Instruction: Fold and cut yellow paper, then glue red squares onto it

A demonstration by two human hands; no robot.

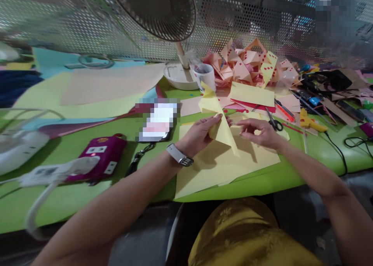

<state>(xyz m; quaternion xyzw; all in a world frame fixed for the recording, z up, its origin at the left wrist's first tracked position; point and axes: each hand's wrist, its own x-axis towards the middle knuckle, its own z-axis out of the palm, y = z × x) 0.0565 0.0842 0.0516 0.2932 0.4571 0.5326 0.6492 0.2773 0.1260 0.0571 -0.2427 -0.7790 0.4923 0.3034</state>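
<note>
My left hand (201, 131) grips a folded piece of pale yellow paper (225, 132), thumb on its near face. One end of the paper points up and away, and a narrow folded edge slants down to the right. Just right of it is my right hand (260, 133), fingers bent with a gap between thumb and forefinger, and nothing visible in it. Both hands are above larger flat yellow sheets (201, 171) on the green table (317, 153). Black-handled scissors (275, 124) lie behind my right hand.
Right of the sheets lie a yellow glue gun (312, 122) with a black cord and a red cutter (285, 111). Pink folded paper pieces (233, 66) heap up behind, near a white cup (206, 77) and fan (180, 77). Leftward are a phone (159, 120) and purple power box (101, 155).
</note>
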